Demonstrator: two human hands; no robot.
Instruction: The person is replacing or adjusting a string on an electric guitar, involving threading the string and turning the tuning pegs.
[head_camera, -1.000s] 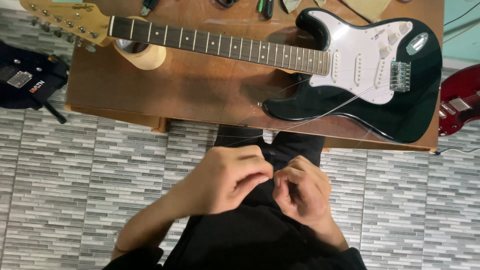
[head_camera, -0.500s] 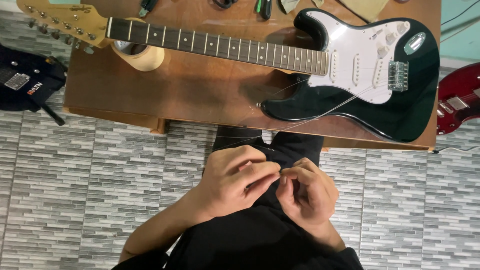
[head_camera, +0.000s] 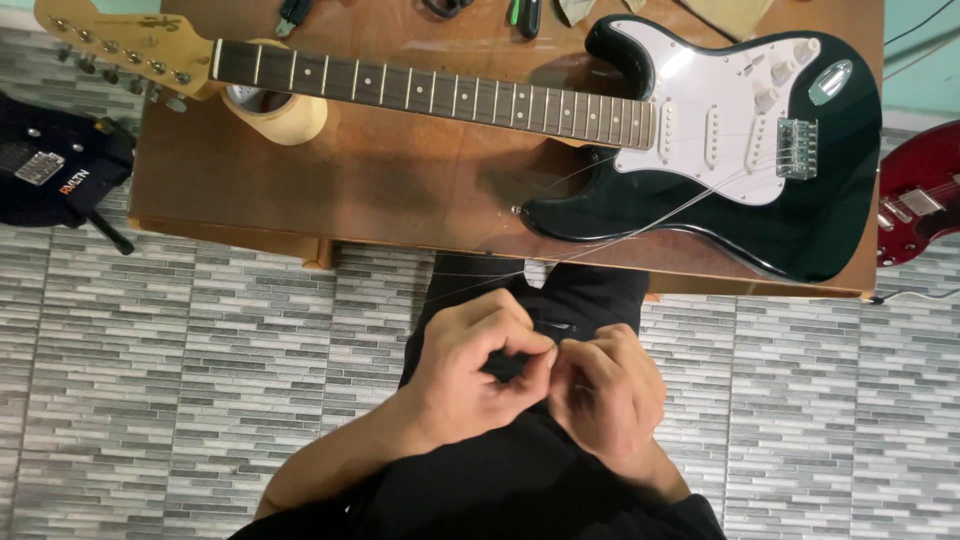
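- the left hand (head_camera: 470, 375) and the right hand (head_camera: 605, 395) met over the person's lap, near the viewer and just short of the counter (head_camera: 400, 190) edge.
- the fingers (head_camera: 520, 335) of the left hand were curled in tight, thumb against fingertips, pinching something very thin; the right hand's fingers were curled shut the same way, knuckles almost touching the left.
- a thin guitar string (head_camera: 640, 225) ran from the far right, near the bridge (head_camera: 797, 148) of the guitar, down across the counter edge toward the hands; its near end was too fine to follow, so i cannot tell for sure that it was what both hands held.
- the black electric guitar (head_camera: 800, 220) with a white pickguard lay flat on the counter, body to the right, neck (head_camera: 430, 95) running left, headstock (head_camera: 120, 45) past the far left corner.
- a roll of tan tape (head_camera: 280, 112) sat under the neck near the headstock, propping it.
- small tools (head_camera: 525, 12) lay along the far edge, cut off by the frame.
- a black bag (head_camera: 55, 165) rested on the tiled floor (head_camera: 200, 350) at left; a red guitar (head_camera: 920, 195) showed at the right edge.
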